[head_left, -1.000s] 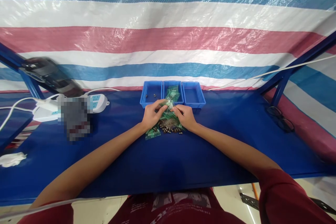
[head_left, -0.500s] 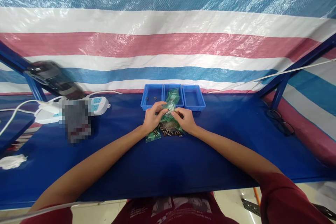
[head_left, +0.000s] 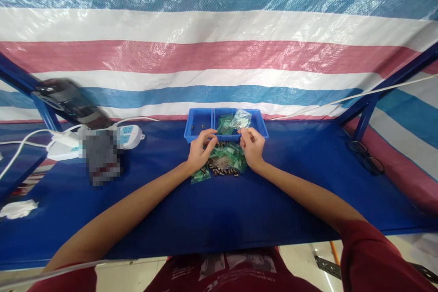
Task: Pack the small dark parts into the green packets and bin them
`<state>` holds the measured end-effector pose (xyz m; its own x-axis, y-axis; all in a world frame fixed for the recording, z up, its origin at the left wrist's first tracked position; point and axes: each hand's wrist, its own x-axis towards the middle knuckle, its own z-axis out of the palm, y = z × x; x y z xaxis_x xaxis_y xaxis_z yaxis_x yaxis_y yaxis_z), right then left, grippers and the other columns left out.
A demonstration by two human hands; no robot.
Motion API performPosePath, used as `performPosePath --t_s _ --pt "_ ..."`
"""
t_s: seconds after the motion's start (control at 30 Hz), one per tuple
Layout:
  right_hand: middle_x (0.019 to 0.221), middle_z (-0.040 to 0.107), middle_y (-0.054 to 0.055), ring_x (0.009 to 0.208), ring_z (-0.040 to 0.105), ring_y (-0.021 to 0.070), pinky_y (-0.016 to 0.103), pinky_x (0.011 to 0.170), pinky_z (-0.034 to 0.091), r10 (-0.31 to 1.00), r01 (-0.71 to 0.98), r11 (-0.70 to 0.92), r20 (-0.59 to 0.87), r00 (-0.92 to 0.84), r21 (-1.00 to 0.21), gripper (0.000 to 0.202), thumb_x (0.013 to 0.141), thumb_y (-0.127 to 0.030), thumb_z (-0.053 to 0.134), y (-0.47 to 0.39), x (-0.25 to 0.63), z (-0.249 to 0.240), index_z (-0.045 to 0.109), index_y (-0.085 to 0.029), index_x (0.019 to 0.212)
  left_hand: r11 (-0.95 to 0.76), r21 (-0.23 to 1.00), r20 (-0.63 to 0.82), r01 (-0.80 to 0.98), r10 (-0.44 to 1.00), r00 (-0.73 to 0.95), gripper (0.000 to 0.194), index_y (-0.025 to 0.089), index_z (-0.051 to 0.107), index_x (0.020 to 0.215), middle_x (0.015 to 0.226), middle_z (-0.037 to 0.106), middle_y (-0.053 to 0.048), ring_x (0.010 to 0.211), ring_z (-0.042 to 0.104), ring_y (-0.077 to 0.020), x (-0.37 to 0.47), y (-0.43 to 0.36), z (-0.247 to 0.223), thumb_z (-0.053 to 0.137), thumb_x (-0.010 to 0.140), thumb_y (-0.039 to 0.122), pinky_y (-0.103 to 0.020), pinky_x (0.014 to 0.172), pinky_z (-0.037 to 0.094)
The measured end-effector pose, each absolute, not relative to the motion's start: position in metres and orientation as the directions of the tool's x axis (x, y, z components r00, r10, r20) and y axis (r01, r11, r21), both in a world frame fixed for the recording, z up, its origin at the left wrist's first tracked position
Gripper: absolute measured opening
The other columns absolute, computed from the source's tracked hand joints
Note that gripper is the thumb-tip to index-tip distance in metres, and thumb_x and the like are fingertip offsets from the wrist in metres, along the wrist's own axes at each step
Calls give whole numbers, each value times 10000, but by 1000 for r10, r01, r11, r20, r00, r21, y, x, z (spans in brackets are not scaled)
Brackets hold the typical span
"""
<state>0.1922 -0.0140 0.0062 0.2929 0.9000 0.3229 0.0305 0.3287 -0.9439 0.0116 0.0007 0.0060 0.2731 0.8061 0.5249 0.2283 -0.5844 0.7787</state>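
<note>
My right hand (head_left: 252, 147) pinches a small clear plastic bag (head_left: 240, 119), raised over the right-hand blue bin (head_left: 258, 124). To its left, my left hand (head_left: 201, 149) has thumb and forefinger slightly apart, with nothing visible between them. Below and between the hands lies a pile of green-tinted plastic bags (head_left: 234, 153), with small brownish metal fittings (head_left: 221, 173) loose along its near edge. One more green bag (head_left: 200, 175) rests beside my left wrist. Other green bags (head_left: 226, 124) lie in the middle bin (head_left: 228, 138), partly behind the clear bag.
The left blue bin (head_left: 197, 136) contains a few small metal pieces. At left are a white power strip (head_left: 132, 137) with cables, a blurred-out dark object (head_left: 102, 157), a dark bottle (head_left: 73, 102) and crumpled white tissue (head_left: 18, 209). Black glasses (head_left: 371, 164) lie at right.
My hands have parted. The right one moved right and away from me with the clear bag, which was between both hands. My left hand let go and stayed near the pile.
</note>
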Motion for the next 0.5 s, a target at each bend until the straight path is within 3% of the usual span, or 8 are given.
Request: performPosePath --t_s 0.37,0.5 --pt "447 353 -77 385 314 54 205 401 250 948 -104 307 293 127 -946 362 824 -496 590 -19 189 10 570 -163 683 -591 763 523 261 802 288 251 193 517 1128 787 609 -8 572 557 -75 11 2 5 477 930 341 -179 523 436" --pt "463 398 -71 371 341 56 203 394 266 968 -123 252 249 40 -960 333 845 -475 561 -15 190 13 611 -157 761 -592 760 515 268 801 306 242 194 514 1129 787 609 -5 559 551 -67 11 3 5 469 935 332 -173 517 431"
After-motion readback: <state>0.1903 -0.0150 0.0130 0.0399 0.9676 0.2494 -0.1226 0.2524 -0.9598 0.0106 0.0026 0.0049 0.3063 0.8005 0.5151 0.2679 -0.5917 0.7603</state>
